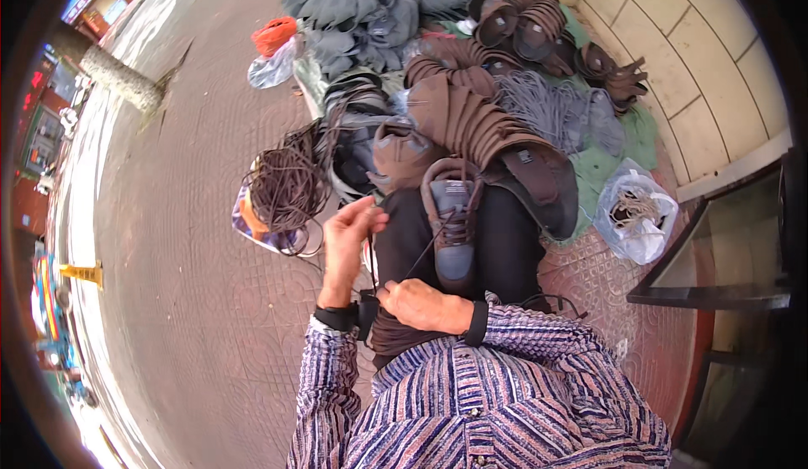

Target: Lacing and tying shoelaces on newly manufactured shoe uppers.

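Head view. The work in hand is judged to be lacing: a dark lace (pixel 423 256) crosses the front of the shoe (pixel 455 260), and one length slants from the eyelets toward your right grip. Best practice here: draw that length out steadily and in line with its eyelet, so that it neither twists nor rubs the edge. Bring each crossing to even tension before you start another, and check that the tongue (pixel 455 193) lies flat beneath. Keep the loose end clear of your sleeves (pixel 539 331); a snag at the cuff is the likeliest fault. Steady the shoe with your thighs (pixel 402 237), since neither grip is on it.

Position: the shoe rests in your lap between the thighs, toe toward your body, opening away. It lies beyond your right grip (pixel 427 305) and to the right of your left grip (pixel 343 246), apart from both. Your right grip is closed, its fingers curled in, and appears to pinch the lace at the thumb side. Your left grip is raised, fingers bent and partly gathered; a dark strand passes below it, but you cannot confirm from this angle whether the fingertips hold it.
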Available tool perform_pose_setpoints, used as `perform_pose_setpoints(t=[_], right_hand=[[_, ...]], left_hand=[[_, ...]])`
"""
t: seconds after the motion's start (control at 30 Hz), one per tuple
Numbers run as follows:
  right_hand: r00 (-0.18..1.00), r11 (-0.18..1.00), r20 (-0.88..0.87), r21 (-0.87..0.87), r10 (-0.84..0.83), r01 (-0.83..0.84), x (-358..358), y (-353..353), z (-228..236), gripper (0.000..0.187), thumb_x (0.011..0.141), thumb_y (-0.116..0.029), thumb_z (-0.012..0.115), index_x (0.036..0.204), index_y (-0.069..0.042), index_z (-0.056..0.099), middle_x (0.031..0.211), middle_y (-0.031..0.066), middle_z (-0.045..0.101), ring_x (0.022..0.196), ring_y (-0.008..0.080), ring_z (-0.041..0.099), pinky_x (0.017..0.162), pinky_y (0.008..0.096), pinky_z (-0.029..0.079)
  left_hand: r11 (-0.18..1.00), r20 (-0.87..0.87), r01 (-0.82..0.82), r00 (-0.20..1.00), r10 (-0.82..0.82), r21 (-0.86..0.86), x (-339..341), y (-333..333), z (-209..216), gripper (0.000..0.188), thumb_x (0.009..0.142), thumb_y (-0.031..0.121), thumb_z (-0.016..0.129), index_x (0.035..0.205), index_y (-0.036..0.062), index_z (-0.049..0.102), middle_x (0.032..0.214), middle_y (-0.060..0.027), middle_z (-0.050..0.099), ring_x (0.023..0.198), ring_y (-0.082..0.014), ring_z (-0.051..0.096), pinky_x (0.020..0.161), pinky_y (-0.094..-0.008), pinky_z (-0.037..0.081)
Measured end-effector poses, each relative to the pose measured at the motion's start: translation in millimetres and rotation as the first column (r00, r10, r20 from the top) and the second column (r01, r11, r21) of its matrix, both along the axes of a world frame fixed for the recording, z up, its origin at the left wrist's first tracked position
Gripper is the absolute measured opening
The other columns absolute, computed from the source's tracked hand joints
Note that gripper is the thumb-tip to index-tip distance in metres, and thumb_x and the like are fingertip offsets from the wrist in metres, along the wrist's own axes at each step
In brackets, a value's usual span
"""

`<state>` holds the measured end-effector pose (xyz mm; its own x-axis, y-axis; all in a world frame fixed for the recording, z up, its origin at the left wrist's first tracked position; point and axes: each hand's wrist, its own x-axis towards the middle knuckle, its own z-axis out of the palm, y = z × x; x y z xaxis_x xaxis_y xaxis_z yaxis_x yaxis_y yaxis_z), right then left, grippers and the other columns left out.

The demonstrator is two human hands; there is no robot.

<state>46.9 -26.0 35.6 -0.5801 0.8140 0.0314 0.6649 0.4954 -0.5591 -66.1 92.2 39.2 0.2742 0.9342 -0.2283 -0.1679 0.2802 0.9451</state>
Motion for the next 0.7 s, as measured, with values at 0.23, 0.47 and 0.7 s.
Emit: perform_pose_setpoints(t=[0.23,0.47,0.7], right_hand=[[0.887,0.895,-0.257,0.135,-0.383,0.425,80.3,20.7,24.4,0.009,0.083,-0.012,0.056,0.088,-0.004,0.058,0.082,0.0134,0.06,0.071,0.0332,0.063,0.061,0.043,0.051],[0.828,0.84,-0.274,0.109,-0.489,0.532,118.8,56.3,12.3,0.01,0.085,-0.011,0.054,0.089,-0.002,0.057,0.081,0.0179,0.061,0.072,0.037,0.061,0.061,0.0447,0.048],[0.879,0.888,-0.136,-0.01,-0.456,0.459,122.0,72.6,11.8,0.014,0.085,-0.011,0.053,0.09,-0.002,0.062,0.077,0.0202,0.063,0.073,0.0371,0.062,0.064,0.0441,0.049]], left_hand=[[0.966,-0.233,0.258,0.94,-0.251,0.0,45.4,-3.0,-9.3,0.014,0.085,0.005,0.062,0.097,-0.0033,0.059,0.079,-0.0094,0.065,0.07,-0.0144,0.064,0.062,-0.024,0.051],[0.952,-0.486,0.301,0.842,-0.233,0.064,58.6,-1.9,0.4,0.006,0.079,0.007,0.064,0.08,0.0007,0.063,0.065,-0.0012,0.061,0.06,-0.0069,0.056,0.053,-0.0214,0.043],[0.877,-0.636,0.386,0.761,-0.128,0.285,54.9,4.3,2.2,0.009,0.072,0.004,0.062,0.08,-0.0013,0.063,0.068,-0.0136,0.064,0.061,-0.0217,0.062,0.059,-0.0315,0.047]])
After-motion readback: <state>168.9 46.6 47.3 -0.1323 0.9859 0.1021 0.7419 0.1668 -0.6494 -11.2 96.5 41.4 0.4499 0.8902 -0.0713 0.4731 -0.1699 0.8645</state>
